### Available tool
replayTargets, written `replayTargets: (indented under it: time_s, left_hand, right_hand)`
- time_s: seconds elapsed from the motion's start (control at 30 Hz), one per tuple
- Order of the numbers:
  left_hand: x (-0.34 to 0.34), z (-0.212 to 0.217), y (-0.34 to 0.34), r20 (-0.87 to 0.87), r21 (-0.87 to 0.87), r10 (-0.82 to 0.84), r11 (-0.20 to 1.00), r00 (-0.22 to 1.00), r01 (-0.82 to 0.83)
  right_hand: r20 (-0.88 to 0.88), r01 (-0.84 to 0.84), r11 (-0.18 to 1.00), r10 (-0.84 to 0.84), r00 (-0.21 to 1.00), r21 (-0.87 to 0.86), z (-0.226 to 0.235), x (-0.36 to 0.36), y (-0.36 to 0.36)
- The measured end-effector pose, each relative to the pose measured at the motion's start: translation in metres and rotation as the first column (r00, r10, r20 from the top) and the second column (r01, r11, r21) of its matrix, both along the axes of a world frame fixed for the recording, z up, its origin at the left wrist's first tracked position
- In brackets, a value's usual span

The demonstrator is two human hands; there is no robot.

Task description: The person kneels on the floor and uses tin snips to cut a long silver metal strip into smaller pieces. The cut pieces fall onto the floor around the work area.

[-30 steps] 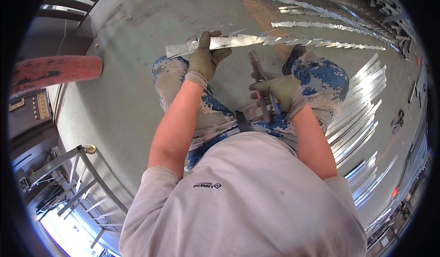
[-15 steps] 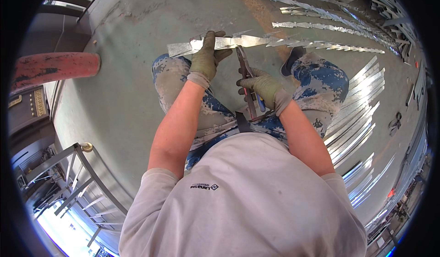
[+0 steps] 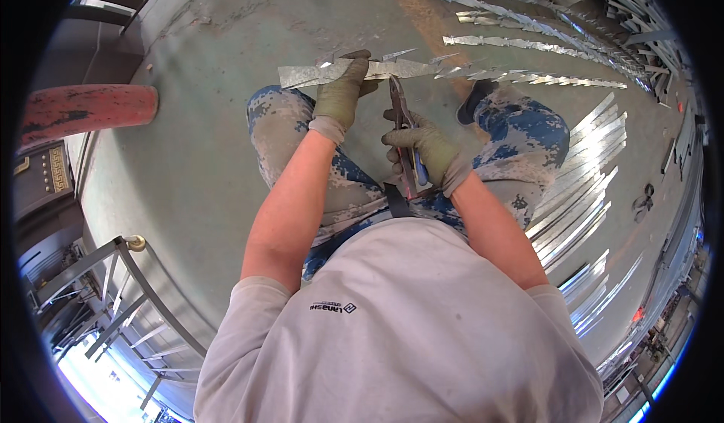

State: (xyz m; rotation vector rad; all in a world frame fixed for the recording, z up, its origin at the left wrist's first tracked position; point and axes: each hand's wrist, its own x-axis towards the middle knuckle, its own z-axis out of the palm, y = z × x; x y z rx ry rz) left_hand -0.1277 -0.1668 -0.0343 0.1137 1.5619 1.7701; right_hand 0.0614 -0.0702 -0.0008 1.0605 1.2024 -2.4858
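My gloved left hand (image 3: 341, 97) is closed round a long, shiny sheet-metal strip (image 3: 416, 69), near its wide left end. The strip runs off to the right, its edge cut into pointed, twisted teeth. In my gloved right hand (image 3: 431, 148) is a pair of tin snips (image 3: 399, 100) with dark jaws and red and blue handles. The fingers wrap round the handles. The jaw tips point away from me and meet the strip's near edge, just right of my left hand. Whether the blades are closed on the metal I cannot tell.
Several toothed metal strips (image 3: 520, 45) lie on the floor at the far right. Flat strips (image 3: 584, 170) are spread beside my right leg. A red cylinder (image 3: 94, 107) is at the left, above a metal frame with a caster (image 3: 136, 243). Dark scissors (image 3: 643, 203) lie far right.
The strip has turned slightly in my left hand, showing more of its flat face near the snips. My right-hand fingers have shifted on the handles. The whole view has moved a little.
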Motion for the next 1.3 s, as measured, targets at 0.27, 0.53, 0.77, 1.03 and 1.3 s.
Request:
replayTargets:
  time_s: [0.27,0.53,0.77,1.03,1.3]
  left_hand:
    - [-0.003,-0.002,-0.006,-0.016,-0.166,-0.118,0.98,0.993,0.114]
    - [0.002,-0.006,-0.012,-0.044,-0.055,-0.061,0.997,0.997,0.059]
    - [-0.002,-0.024,-0.004,-0.002,-0.069,-0.041,0.997,0.999,0.04]
    - [-0.003,-0.016,-0.001,-0.024,-0.099,-0.061,0.993,0.998,0.058]
    - [-0.004,-0.014,-0.004,-0.035,-0.107,-0.065,0.992,0.997,0.061]
  right_hand:
    - [0.156,-0.018,0.976,-0.017,0.988,0.218,-0.006,-0.005,-0.019]
    - [0.389,-0.238,0.845,0.039,0.92,0.479,-0.015,-0.016,-0.03]
    - [0.697,-0.683,0.278,0.062,0.714,0.675,-0.016,-0.024,-0.034]
    - [0.724,-0.71,0.267,0.06,0.687,0.652,-0.011,-0.029,-0.026]
    - [0.388,-0.436,0.434,0.201,0.9,0.788,0.001,0.0,-0.008]
